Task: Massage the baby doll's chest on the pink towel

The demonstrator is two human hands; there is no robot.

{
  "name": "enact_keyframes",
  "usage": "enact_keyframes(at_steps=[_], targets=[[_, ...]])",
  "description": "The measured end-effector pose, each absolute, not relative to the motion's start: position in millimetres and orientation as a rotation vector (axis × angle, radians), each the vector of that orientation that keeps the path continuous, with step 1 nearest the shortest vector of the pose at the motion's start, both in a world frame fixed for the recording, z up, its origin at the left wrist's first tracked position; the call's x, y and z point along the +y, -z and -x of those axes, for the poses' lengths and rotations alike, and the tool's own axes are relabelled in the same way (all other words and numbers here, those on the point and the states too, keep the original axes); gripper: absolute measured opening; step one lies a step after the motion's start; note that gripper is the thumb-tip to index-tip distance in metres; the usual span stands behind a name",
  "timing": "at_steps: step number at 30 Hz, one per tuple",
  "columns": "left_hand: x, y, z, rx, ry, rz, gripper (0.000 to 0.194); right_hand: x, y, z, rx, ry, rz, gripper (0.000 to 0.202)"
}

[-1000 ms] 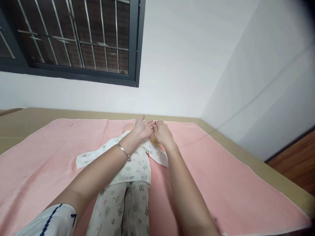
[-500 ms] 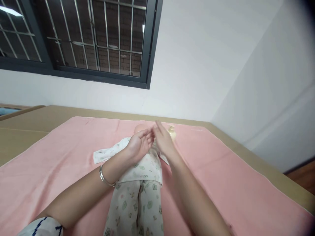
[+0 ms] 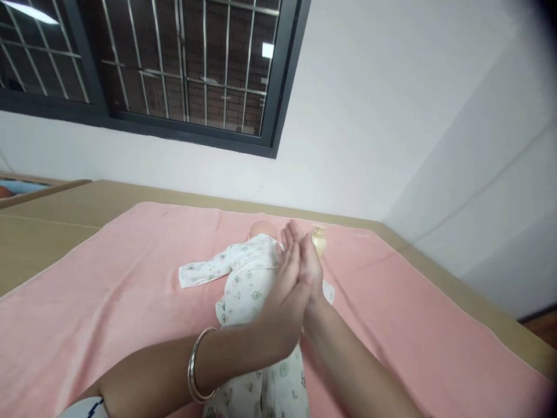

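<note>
Above a baby doll [image 3: 250,299] my left hand [image 3: 282,307] and my right hand [image 3: 311,270] are pressed palm to palm, fingers stretched out and pointing away from me. Nothing shows between them. A silver bangle circles my left wrist. The doll wears a white printed top and trousers and lies lengthwise, its rounded head at the far end. One sleeve reaches out to the left; my arms and hands cover much of its right side. A pale yellow bottle [image 3: 319,241] stands just beyond my right fingers.
Under the doll a pink blanket [image 3: 143,302] covers much of a wooden surface [image 3: 65,217]. A white wall [image 3: 348,116] rises behind it, with a dark-framed, barred window [image 3: 183,64] at upper left. Something blue [image 3: 26,187] shows at the far left edge.
My hands, tilted and touching near the fingertips before, have come flat together. The left has turned over from palm up. The whole view has shifted slightly, revealing more of the bottle.
</note>
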State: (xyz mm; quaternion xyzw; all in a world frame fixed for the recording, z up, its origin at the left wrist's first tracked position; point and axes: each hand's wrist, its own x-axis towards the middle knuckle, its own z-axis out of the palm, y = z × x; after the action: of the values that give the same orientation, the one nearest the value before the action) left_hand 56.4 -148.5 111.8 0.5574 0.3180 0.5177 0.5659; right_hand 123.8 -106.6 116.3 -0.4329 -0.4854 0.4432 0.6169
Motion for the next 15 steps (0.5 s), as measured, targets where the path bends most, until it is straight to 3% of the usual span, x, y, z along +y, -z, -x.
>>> enact_keyframes(at_steps=[5, 11, 15], targets=[[-138.5, -125.1, -34.1, 0.801, -1.301, -1.293, 0.045, -142.0, -106.8, -104.7, -1.269, -0.952, 1.047, 0.066], [-139.7, -135.6, -26.0, 0.866, -1.388, -1.309, 0.062, -174.1, -108.4, -93.8, -1.352, -1.123, 0.809, 0.059], [-166.0, -125.5, -41.8, 0.713, -1.39, -1.379, 0.059, -151.9, -121.2, -113.8, -1.311, -1.053, 0.875, 0.06]])
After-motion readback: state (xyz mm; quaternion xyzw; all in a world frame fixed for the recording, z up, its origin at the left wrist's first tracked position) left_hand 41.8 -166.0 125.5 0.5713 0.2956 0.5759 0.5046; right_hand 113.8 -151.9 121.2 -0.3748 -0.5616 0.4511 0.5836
